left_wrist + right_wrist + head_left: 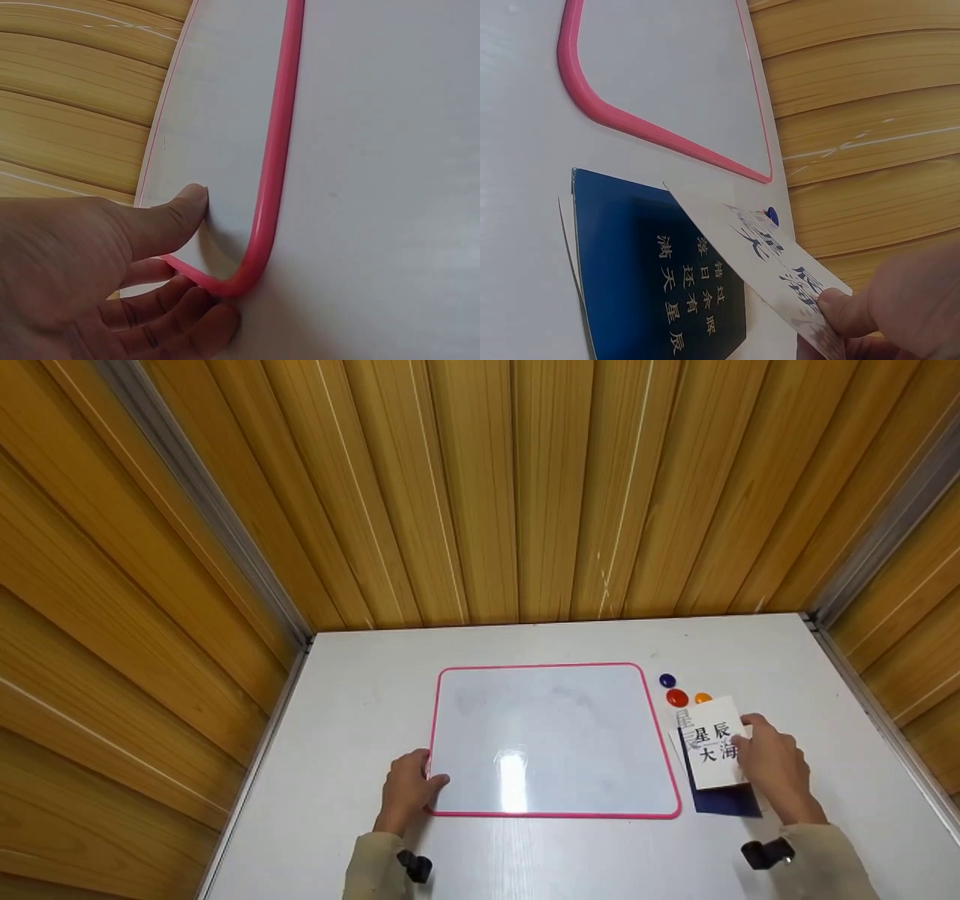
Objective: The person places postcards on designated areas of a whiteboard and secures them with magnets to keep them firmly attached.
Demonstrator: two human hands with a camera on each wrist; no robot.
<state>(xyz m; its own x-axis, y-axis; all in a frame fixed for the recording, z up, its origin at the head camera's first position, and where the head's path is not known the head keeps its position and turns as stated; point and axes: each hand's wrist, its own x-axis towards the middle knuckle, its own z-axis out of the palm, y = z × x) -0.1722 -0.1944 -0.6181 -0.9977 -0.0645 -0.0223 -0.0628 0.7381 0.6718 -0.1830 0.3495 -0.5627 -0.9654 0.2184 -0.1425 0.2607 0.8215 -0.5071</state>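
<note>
A whiteboard (570,720) with a pink rim lies flat on the table. At its near left corner, my left hand (407,789) grips the rim, thumb on the white face and the other fingers curled at the outer edge. To the right of the board, my right hand (776,765) pinches a white card (712,761) printed with dark Chinese characters by its right edge. The right wrist view shows this card tilted up over a dark blue card (630,262) with light lettering. Another pale card peeks out under the blue one, mostly hidden.
Beyond the cards sit a dark blue round magnet (667,681), a red one (677,697) and an orange one (702,698), partly covered by the white card. Wood-patterned walls (525,495) enclose the white table (360,690) at the back and sides.
</note>
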